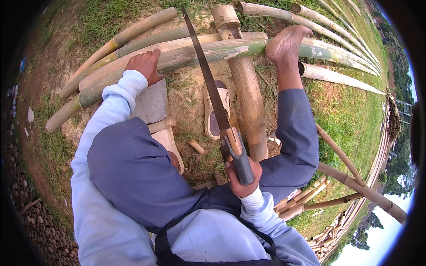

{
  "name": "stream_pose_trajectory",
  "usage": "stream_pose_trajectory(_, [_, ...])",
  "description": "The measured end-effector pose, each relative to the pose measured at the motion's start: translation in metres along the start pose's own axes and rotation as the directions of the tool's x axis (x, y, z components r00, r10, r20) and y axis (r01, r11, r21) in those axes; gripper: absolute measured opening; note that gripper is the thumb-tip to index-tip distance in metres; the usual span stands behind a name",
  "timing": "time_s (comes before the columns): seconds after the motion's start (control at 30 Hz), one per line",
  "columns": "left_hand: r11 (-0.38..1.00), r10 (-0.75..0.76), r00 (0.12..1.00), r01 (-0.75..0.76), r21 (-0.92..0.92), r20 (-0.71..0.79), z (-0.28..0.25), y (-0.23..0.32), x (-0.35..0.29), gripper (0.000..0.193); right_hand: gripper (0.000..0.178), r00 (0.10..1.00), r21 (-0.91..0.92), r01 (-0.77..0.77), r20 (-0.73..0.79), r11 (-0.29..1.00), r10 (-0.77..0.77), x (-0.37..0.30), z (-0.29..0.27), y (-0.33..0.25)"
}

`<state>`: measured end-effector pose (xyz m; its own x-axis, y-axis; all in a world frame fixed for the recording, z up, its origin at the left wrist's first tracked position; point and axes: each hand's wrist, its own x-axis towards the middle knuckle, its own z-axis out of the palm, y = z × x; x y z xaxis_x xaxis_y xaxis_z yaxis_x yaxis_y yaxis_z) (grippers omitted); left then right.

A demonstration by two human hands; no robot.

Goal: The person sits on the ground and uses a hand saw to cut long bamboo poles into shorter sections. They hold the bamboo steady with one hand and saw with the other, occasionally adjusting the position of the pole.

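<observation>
My right hand (246, 179) is wrapped round the dark handle of a handsaw (207, 71). The long narrow blade points away from me and crosses over a green and tan bamboo pole (237, 49); whether its teeth touch the pole I cannot tell. My left hand (146, 67) is closed over the same pole, left of the blade. To the right, my bare foot (286, 46) rests on the pole. Beneath the pole, an upright-looking thick bamboo post (246, 88) with a notched top runs toward me.
A loose sandal (217, 106) lies on the soil below the blade, near a short bamboo offcut (196, 146). More bamboo poles (146, 26) lie at the far left and far right. Cut bamboo pieces (42, 221) are heaped at the lower left. A slanted pole frame (359, 188) stands at right.
</observation>
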<state>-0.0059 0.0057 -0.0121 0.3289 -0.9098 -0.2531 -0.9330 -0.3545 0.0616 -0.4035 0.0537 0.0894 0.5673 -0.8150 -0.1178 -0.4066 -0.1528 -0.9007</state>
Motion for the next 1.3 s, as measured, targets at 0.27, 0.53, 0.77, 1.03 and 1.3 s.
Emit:
stream_pose_trajectory(0.27, [1.0,0.013,1.0,-0.014,-0.024,-0.019,0.004,-0.002,-0.002,0.065,0.02,1.0,-0.008,0.011,0.001,1.0,-0.011,-0.001,0.0,0.004])
stream_pose_trajectory(0.53, [1.0,-0.007,1.0,0.007,-0.019,0.003,0.002,-0.003,-0.001,0.065,0.021,0.999,0.005,0.018,-0.028,1.0,-0.018,-0.012,0.0,0.002])
stream_pose_trajectory(0.77, [0.999,-0.003,1.0,0.005,-0.04,0.03,-0.005,-0.001,-0.002,0.063,0.022,0.999,0.04,0.007,0.034,0.999,-0.008,0.015,0.008,0.003])
stream_pose_trajectory(1.03, [0.999,-0.014,1.0,0.014,-0.032,-0.003,-0.005,0.003,-0.001,0.064,0.017,0.999,0.082,0.033,0.023,0.996,-0.035,0.031,0.017,0.009])
stream_pose_trajectory(1.3, [1.0,-0.029,0.999,0.029,-0.005,-0.018,0.009,-0.003,-0.005,0.064,0.032,0.998,-0.009,-0.06,0.022,0.998,0.06,-0.016,0.0,0.005])
